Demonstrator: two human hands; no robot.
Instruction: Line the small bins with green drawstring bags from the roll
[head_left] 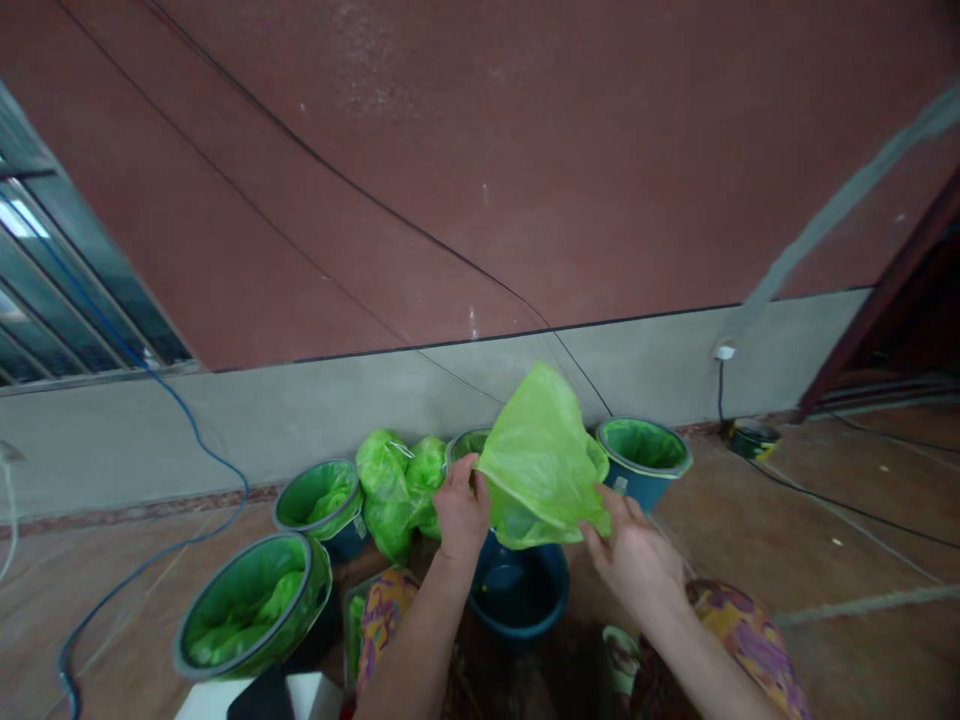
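A thin green plastic bag [536,460] is spread out between my two hands. My left hand [461,505] pinches its left edge, and my right hand [634,545] grips the lower right edge. Directly beneath the bag stands a dark blue bucket [519,630], its inside dark. Behind the bag another bin [469,443] shows only part of its rim. To the right, close to the wall, is a blue bin [645,460] lined with a green bag.
On the left stand two green-lined bins, a large one [191,610] and a smaller one [289,500]. Filled green bags [390,495] lean by the wall. A blue hose [191,540] crosses the floor. A black-and-yellow tin [752,438] and cable [832,505] lie at right.
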